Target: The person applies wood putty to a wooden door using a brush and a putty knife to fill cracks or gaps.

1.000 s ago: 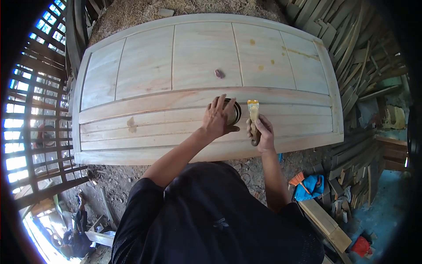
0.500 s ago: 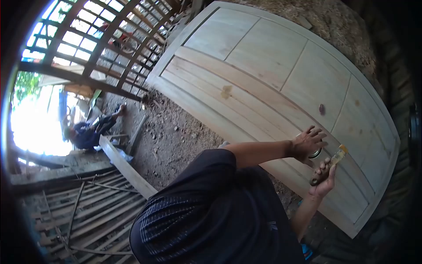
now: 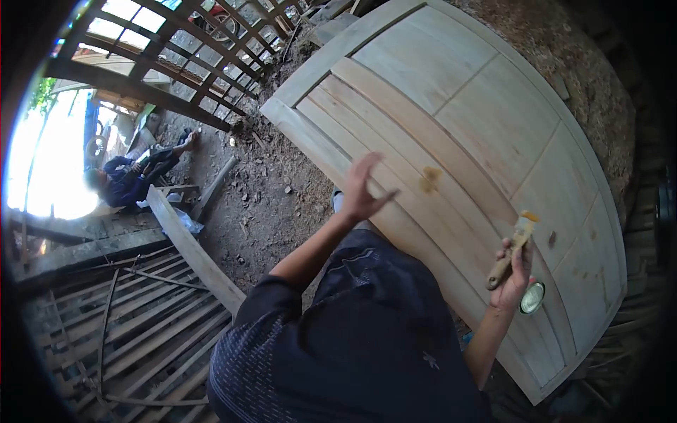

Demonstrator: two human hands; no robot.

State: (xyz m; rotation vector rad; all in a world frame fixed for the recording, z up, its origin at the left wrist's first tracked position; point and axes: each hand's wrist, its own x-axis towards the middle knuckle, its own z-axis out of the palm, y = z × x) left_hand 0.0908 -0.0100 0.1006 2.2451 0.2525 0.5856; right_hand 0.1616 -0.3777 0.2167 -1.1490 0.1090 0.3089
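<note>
My left hand (image 3: 363, 190) hangs over the near edge of a large pale wooden panel (image 3: 479, 134), its fingers apart and holding nothing; motion smears it a little. In my right hand (image 3: 513, 275) is a paintbrush (image 3: 513, 250) with a worn handle and yellowish bristles, tilted up and away from me. Just beside that wrist, a small round tin (image 3: 531, 297) with a shiny rim rests on the panel. A yellow-brown stain (image 3: 430, 180) marks the wood between my two hands.
Past the slatted lattice (image 3: 169, 49) the ground is bright. A person (image 3: 134, 169) in dark clothes sits at the left. One long plank (image 3: 194, 243) slopes beside me above wooden slats (image 3: 141, 331). Bare dirt (image 3: 261, 190) and debris lie around the panel.
My left hand has left the tin and swung left across the panel, fingers spread. My right hand still holds the paintbrush. The view has shifted, and the tin now shows beside my right wrist.
</note>
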